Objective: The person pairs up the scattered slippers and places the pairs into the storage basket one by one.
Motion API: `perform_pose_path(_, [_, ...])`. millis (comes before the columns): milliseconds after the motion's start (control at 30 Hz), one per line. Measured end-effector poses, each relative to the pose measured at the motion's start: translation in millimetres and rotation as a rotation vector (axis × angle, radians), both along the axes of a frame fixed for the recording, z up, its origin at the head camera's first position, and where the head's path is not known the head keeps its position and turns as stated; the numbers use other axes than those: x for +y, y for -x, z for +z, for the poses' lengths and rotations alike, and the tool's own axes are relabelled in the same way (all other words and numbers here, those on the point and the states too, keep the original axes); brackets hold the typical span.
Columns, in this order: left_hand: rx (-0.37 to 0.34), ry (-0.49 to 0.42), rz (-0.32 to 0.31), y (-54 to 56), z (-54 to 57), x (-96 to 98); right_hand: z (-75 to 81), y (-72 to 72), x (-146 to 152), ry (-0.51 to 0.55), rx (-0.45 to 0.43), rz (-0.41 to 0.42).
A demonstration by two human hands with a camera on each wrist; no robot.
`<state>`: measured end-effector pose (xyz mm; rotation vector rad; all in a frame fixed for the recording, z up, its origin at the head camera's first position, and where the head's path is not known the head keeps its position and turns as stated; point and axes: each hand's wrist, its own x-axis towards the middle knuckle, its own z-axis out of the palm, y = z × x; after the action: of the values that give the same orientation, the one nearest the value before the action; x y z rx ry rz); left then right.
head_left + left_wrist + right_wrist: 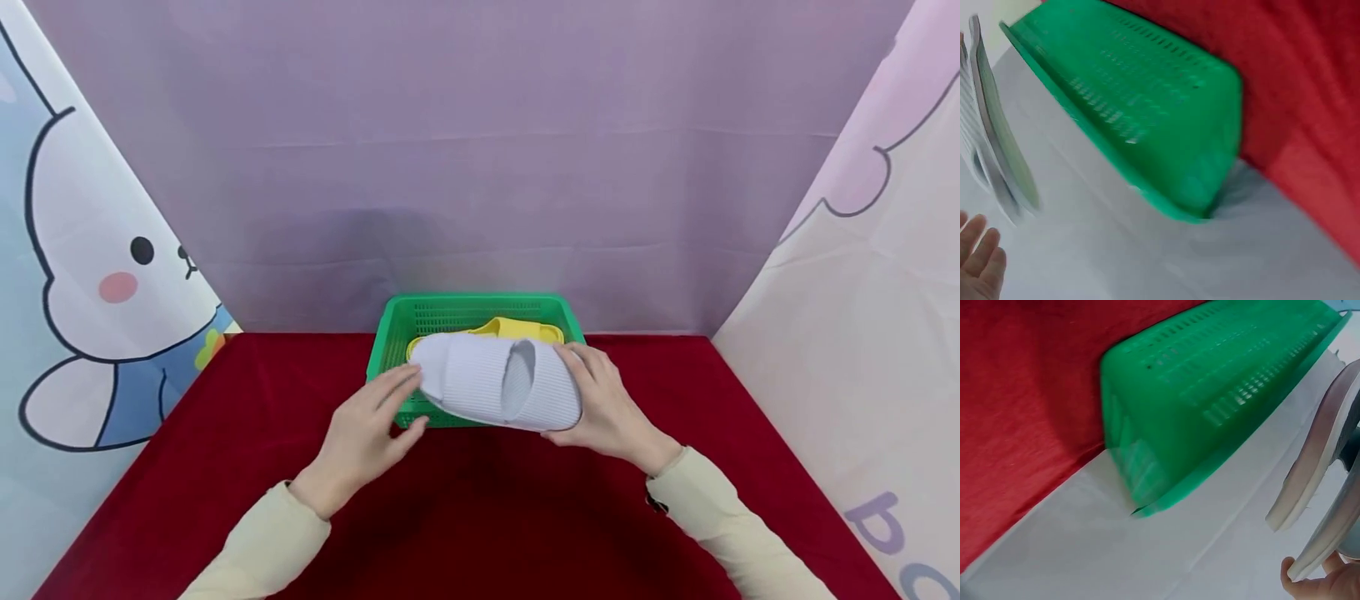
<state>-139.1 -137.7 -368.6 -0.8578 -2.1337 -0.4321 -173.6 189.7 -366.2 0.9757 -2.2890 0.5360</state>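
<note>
A pale lavender-white slide slipper point(480, 379) with a ribbed strap is held above the front of a green plastic basket point(378, 350). My right hand point(609, 412) grips its right end, thumb below and fingers over the top. In the right wrist view, two slipper soles point(1311, 472) stand close together at an angle, and the right hand point(1329, 582) pinches the nearer one. My left hand point(356, 442) is at the slipper's left end with fingers extended; the left wrist view shows this hand point(984, 270) slightly apart from the slippers. Yellow slippers point(525, 330) lie inside the basket, partly hidden.
The basket stands on a red cloth point(480, 517) at its back edge. Behind it hangs a plain purple-grey curtain point(480, 183). Printed cartoon panels, one with a rabbit figure point(120, 250), flank the cloth on both sides.
</note>
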Motion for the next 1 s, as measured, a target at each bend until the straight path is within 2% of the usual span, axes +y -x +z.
perform_pose_path(67, [-0.060,-0.097,0.032,3.8,-2.6,-9.5,-1.6,-0.5,6,0.004,-0.012,-0.016])
perform_pose_path(133, [-0.178,-0.199,0.076,9.5,-4.8,-19.3,-3.2,-1.6,11,0.004,-0.029,-0.031])
perform_pose_path(200, [-0.343,-0.298,0.112,16.0,-7.8,-29.3,-5.2,-2.9,15,0.001,-0.044,-0.041])
perform_pose_path(333, [-0.697,-0.478,0.141,29.4,-18.7,-46.6,-8.7,-5.4,20,-0.003,-0.061,-0.048])
perform_pose_path(433, [-0.869,-0.525,0.150,39.8,-30.7,-54.6,-10.4,-6.5,23,-0.006,-0.053,-0.051])
perform_pose_path(533, [-0.958,-0.529,0.165,48.4,-41.6,-57.5,-11.7,-6.8,26,-0.010,-0.034,-0.053])
perform_pose_path(633, [-1.005,-0.556,0.168,53.9,-49.0,-57.8,-13.2,-6.1,27,-0.013,-0.023,-0.048])
perform_pose_path(800, [-1.037,-0.636,0.138,58.4,-56.1,-56.3,-11.7,-4.9,28,-0.017,-0.049,-0.039])
perform_pose_path(1000, [-1.042,-0.673,0.124,59.4,-59.5,-52.0,0.4,9.6,30,0.023,-0.178,-0.054])
